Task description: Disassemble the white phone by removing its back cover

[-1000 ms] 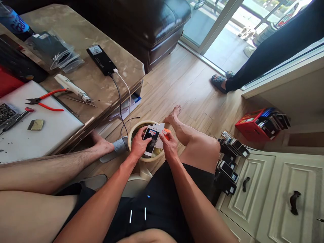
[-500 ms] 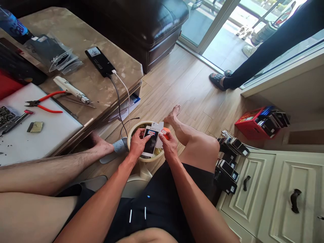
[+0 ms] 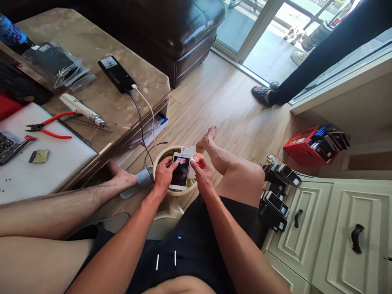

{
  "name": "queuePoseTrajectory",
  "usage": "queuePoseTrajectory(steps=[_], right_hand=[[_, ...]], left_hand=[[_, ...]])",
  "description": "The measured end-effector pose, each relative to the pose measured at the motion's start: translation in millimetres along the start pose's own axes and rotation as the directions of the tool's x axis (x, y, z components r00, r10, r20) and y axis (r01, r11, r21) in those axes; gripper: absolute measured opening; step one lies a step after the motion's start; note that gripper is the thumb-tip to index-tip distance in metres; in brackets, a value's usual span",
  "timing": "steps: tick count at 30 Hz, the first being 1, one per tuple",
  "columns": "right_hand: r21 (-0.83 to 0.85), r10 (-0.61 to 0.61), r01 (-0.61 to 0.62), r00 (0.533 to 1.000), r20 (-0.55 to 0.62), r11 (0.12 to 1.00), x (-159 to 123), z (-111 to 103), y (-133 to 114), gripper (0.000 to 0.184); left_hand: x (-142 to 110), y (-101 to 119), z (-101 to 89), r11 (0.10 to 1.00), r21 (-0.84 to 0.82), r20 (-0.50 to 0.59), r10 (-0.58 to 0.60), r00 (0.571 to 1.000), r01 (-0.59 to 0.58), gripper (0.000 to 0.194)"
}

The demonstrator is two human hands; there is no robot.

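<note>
Head view showed a white phone held above a round cream bin that stood on the wood floor between the person's bare legs. The left hand gripped the phone along its left edge, fingers curled behind it and the thumb lying on the top of the dark screen by a red and blue patch. The phone sat upright in that grip, screen facing the camera, its lower end near the heel of the hand. The right hand was closed on a small orange tool, pinched at the fingertips and touching the phone's upper right corner, where a pale sheet stood out behind the phone. Whether that sheet was part of the phone could not be told.

A grey slipper lay just left of the bin, touching the left foot. Two cables, one black and one white, ran from the bin area up to a black box on the marble bench. On that bench also lay a white pen-shaped tool, red-handled pliers, clear bags and a white board. To the right, stacked phones rested against a cream cabinet, and a red box with more devices sat further off. Another person's leg and sandal stood by the glass door.
</note>
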State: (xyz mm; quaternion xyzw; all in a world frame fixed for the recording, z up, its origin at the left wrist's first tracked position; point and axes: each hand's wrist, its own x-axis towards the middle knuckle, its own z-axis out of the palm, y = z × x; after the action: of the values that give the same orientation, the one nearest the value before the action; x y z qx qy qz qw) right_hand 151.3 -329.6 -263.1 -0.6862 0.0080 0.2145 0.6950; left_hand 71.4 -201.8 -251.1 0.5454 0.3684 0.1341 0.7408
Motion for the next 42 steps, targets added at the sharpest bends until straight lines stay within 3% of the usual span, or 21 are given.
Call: queuePoseTrajectory(steps=[42], right_hand=[[0.030,-0.004,0.004,1.000,0.002,1.000,-2.4,1.6,0.3,0.034]], left_hand=[[-0.5,0.9,0.4,0.998,0.062,0.041,-0.014,0.999,0.012,0.035]])
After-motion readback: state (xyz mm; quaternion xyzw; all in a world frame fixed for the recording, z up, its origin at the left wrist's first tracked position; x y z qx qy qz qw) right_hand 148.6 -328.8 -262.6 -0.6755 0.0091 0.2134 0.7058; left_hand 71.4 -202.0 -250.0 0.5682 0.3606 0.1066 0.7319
